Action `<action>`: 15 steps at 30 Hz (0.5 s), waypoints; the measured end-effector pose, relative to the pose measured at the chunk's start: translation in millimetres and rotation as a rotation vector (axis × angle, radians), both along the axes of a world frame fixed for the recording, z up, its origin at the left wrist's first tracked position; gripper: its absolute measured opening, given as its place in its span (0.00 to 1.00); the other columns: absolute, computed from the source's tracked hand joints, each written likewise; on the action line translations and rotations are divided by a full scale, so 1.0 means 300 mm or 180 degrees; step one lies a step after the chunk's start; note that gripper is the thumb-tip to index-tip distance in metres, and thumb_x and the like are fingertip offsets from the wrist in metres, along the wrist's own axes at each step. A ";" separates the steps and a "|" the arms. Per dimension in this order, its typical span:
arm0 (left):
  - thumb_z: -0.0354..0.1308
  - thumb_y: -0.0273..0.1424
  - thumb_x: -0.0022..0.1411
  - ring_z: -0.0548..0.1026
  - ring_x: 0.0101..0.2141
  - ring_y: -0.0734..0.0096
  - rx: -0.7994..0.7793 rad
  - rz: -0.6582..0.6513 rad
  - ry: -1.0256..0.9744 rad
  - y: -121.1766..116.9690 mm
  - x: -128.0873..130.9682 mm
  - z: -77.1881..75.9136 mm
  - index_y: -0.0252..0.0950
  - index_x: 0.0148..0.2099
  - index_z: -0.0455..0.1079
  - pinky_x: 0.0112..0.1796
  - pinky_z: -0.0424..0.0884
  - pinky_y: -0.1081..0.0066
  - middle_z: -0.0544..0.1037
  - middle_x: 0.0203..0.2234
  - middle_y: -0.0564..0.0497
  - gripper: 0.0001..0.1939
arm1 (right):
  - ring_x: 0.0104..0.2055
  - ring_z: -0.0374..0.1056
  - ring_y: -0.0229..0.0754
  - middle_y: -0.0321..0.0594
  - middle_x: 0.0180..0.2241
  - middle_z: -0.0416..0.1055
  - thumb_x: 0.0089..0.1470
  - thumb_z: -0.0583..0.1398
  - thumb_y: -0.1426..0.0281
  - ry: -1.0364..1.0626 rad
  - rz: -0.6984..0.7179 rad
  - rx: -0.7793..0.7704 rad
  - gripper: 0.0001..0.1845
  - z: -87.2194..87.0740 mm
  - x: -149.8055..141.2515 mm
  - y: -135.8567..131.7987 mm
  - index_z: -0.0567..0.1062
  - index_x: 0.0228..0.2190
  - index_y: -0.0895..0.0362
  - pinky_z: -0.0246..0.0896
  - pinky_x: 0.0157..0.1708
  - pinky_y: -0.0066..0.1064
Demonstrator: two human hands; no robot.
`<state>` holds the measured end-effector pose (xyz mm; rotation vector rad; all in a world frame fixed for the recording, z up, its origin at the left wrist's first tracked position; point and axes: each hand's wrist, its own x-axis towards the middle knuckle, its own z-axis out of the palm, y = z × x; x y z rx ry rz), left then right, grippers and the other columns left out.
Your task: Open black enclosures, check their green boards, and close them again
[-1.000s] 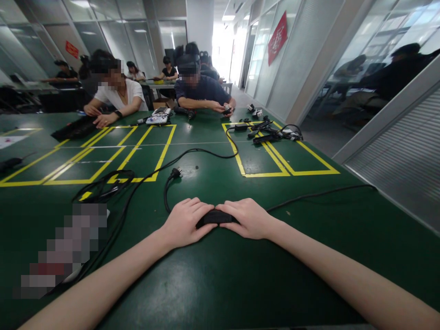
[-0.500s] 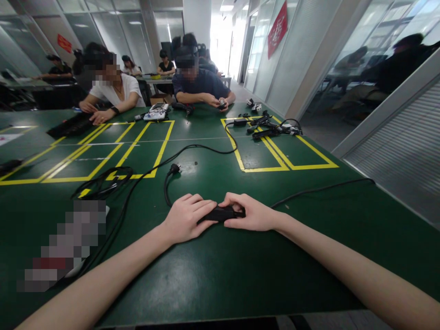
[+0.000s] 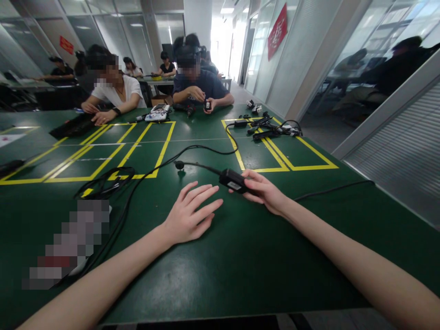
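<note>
A black power adapter (image 3: 233,180) with a pale label is lifted a little above the green table, gripped at its right end by my right hand (image 3: 263,190). From its left end a cord runs to a black plug (image 3: 179,166). My left hand (image 3: 190,213) holds nothing; its fingers are spread, just left of and below the adapter, apart from it. Another black cable (image 3: 333,186) leads from behind my right hand to the table's right edge.
Coiled black cable (image 3: 103,181) and a blurred-out long object (image 3: 68,247) lie on the left. Beyond are yellow tape outlines (image 3: 288,168), a heap of adapters and cords (image 3: 264,128), a black tray (image 3: 74,126) and a power drill (image 3: 188,109). Two people work across the table.
My right hand has raised the adapter up and to the right, turning its label into view. My left hand has let go and spread its fingers. The plug has shifted slightly.
</note>
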<state>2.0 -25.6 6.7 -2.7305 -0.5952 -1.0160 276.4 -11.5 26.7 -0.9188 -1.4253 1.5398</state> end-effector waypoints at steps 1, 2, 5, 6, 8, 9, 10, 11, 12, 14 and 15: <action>0.57 0.25 0.68 0.71 0.62 0.53 -0.0067 -0.0094 0.0060 0.001 0.001 -0.002 0.43 0.66 0.66 0.63 0.65 0.45 0.73 0.63 0.42 0.26 | 0.14 0.41 0.28 0.36 0.34 0.79 0.53 0.65 0.47 0.0057 -0.0265 0.0054 0.26 0.013 0.019 0.008 0.60 0.33 0.51 0.34 0.17 0.26; 0.57 0.25 0.68 0.71 0.62 0.54 -0.0140 -0.0188 0.0119 0.003 0.002 -0.005 0.41 0.65 0.67 0.62 0.68 0.48 0.74 0.62 0.41 0.24 | 0.14 0.40 0.29 0.36 0.35 0.79 0.54 0.64 0.47 0.0109 -0.0526 0.0131 0.25 0.025 0.042 0.017 0.59 0.32 0.51 0.36 0.17 0.26; 0.56 0.26 0.70 0.74 0.59 0.58 -0.0332 -0.0353 0.0226 0.010 0.004 -0.011 0.37 0.60 0.71 0.58 0.73 0.54 0.78 0.57 0.41 0.18 | 0.15 0.40 0.30 0.37 0.36 0.79 0.55 0.60 0.46 0.0205 -0.1190 0.0385 0.23 0.046 0.122 0.050 0.63 0.33 0.51 0.40 0.16 0.28; 0.55 0.26 0.70 0.75 0.59 0.58 -0.0386 -0.0358 0.0241 0.012 0.005 -0.011 0.37 0.59 0.72 0.57 0.74 0.55 0.79 0.56 0.41 0.17 | 0.15 0.40 0.31 0.38 0.37 0.79 0.56 0.59 0.45 0.0215 -0.1384 0.0475 0.22 0.049 0.151 0.062 0.65 0.34 0.51 0.41 0.16 0.29; 0.55 0.26 0.70 0.75 0.58 0.58 -0.0496 -0.0336 0.0288 0.013 0.004 -0.010 0.37 0.58 0.73 0.57 0.74 0.55 0.79 0.56 0.41 0.16 | 0.15 0.40 0.32 0.39 0.38 0.79 0.56 0.57 0.45 0.0278 -0.1793 0.0682 0.21 0.051 0.208 0.085 0.67 0.35 0.50 0.42 0.15 0.30; 0.55 0.27 0.71 0.75 0.58 0.58 -0.0548 -0.0323 0.0316 0.013 0.004 -0.009 0.37 0.57 0.74 0.57 0.75 0.54 0.79 0.56 0.42 0.16 | 0.15 0.39 0.32 0.39 0.38 0.79 0.56 0.57 0.46 0.0357 -0.2009 0.0791 0.20 0.050 0.235 0.095 0.66 0.34 0.50 0.41 0.15 0.30; 0.54 0.27 0.71 0.75 0.58 0.58 -0.0597 -0.0314 0.0337 0.012 0.004 -0.008 0.38 0.57 0.74 0.57 0.75 0.54 0.79 0.55 0.42 0.16 | 0.15 0.39 0.32 0.38 0.37 0.79 0.55 0.58 0.47 0.0462 -0.2228 0.0909 0.19 0.048 0.259 0.105 0.64 0.32 0.49 0.40 0.15 0.30; 0.54 0.27 0.71 0.76 0.58 0.58 -0.0638 -0.0315 0.0353 0.012 0.004 -0.006 0.38 0.57 0.74 0.56 0.75 0.54 0.79 0.55 0.42 0.16 | 0.15 0.40 0.32 0.37 0.36 0.78 0.54 0.60 0.49 0.0570 -0.2447 0.1041 0.19 0.044 0.281 0.114 0.62 0.31 0.49 0.39 0.15 0.30; 0.53 0.27 0.72 0.76 0.57 0.58 -0.0674 -0.0316 0.0362 0.011 0.004 -0.005 0.38 0.57 0.74 0.56 0.75 0.54 0.80 0.55 0.42 0.16 | 0.15 0.41 0.32 0.35 0.34 0.78 0.53 0.62 0.51 0.0641 -0.2666 0.1186 0.19 0.038 0.301 0.124 0.59 0.29 0.49 0.38 0.15 0.30; 0.53 0.28 0.72 0.76 0.57 0.58 -0.0728 -0.0318 0.0363 0.011 0.005 -0.004 0.38 0.57 0.75 0.56 0.75 0.53 0.80 0.55 0.42 0.16 | 0.15 0.45 0.33 0.33 0.30 0.77 0.51 0.64 0.55 0.0605 -0.3067 0.1451 0.21 0.019 0.342 0.146 0.57 0.29 0.48 0.36 0.15 0.29; 0.53 0.28 0.72 0.76 0.57 0.58 -0.0747 -0.0319 0.0361 0.011 0.006 -0.004 0.38 0.57 0.75 0.56 0.75 0.54 0.80 0.55 0.42 0.15 | 0.15 0.48 0.33 0.33 0.28 0.76 0.50 0.65 0.56 0.0487 -0.3248 0.1544 0.20 0.007 0.363 0.159 0.57 0.30 0.48 0.36 0.15 0.29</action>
